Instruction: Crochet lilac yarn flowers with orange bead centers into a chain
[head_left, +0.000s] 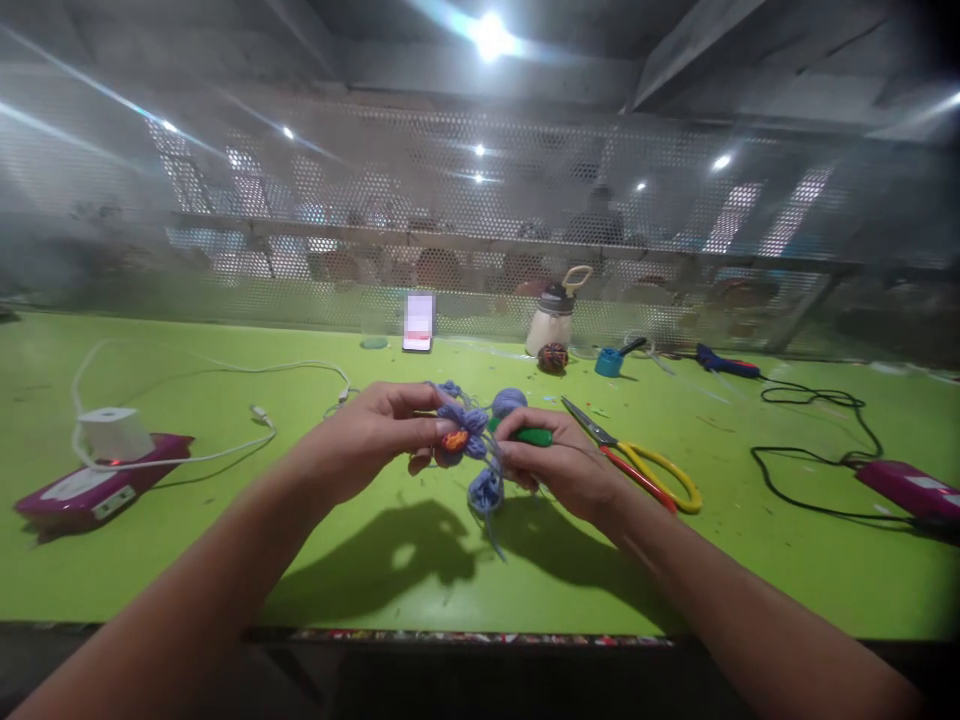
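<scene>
Over the middle of the table, my left hand pinches a purple crocheted flower with an orange centre. My right hand is closed around a green-handled crochet hook, close beside the flower; its tip is hard to make out. Below the flower and between the hands is another purple crocheted piece with a loose yarn tail. A purple yarn ball lies just behind my right fingers. Right of that hand rest scissors with red and yellow handles, blades apart.
A magenta power strip with a white charger and cable is at left, another magenta strip at right. Towards the back stand a phone, a bottle, a dark yarn ball, a blue container and a blue-handled tool.
</scene>
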